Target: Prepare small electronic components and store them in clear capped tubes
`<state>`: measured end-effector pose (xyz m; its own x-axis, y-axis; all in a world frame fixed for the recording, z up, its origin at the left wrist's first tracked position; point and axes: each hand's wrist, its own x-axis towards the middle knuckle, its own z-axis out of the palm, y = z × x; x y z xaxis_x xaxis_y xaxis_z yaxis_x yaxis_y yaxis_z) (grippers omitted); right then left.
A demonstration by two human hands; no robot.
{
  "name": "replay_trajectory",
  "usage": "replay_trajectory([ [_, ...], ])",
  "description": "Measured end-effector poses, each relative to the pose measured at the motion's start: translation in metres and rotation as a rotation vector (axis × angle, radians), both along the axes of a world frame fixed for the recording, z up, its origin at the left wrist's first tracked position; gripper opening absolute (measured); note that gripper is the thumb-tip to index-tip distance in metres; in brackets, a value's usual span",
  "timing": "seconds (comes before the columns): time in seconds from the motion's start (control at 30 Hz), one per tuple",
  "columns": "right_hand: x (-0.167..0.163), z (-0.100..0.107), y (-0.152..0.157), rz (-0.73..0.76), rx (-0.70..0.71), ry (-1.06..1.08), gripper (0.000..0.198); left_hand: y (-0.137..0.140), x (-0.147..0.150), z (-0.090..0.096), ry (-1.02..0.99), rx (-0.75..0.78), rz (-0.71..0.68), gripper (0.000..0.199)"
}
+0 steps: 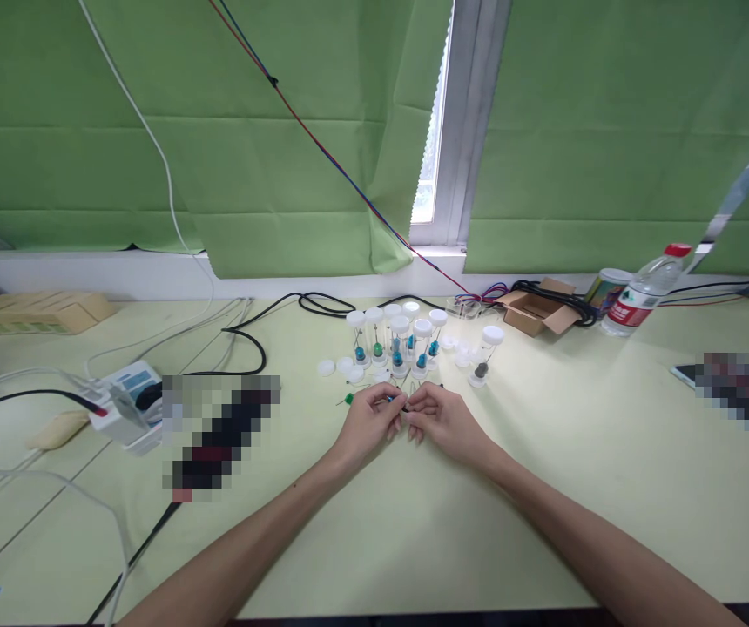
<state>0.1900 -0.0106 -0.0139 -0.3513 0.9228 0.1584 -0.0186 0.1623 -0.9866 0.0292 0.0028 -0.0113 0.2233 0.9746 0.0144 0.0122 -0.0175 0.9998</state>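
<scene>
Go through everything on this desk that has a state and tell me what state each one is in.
left hand: fingers pinched on a small blue part
right hand: fingertips meet the left hand's
clear vials: upright, white caps on
loose white caps: lying flat, off any vial
water bottle: tilted, red cap on
cardboard box: flaps open

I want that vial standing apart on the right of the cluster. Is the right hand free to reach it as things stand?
Probably yes. The lone vial stands just beyond the right hand, with bare table between them, though that hand and the left hand pinch a small blue part.
</scene>
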Motion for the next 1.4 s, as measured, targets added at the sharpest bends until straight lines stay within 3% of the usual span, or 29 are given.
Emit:
replay_trajectory([
  [1.4,0.0011,-0.0044,0.0002,0.002,0.068,-0.095,0.01,0.003,-0.0021,-0.0066,0.033,0.016,-0.056,0.024],
])
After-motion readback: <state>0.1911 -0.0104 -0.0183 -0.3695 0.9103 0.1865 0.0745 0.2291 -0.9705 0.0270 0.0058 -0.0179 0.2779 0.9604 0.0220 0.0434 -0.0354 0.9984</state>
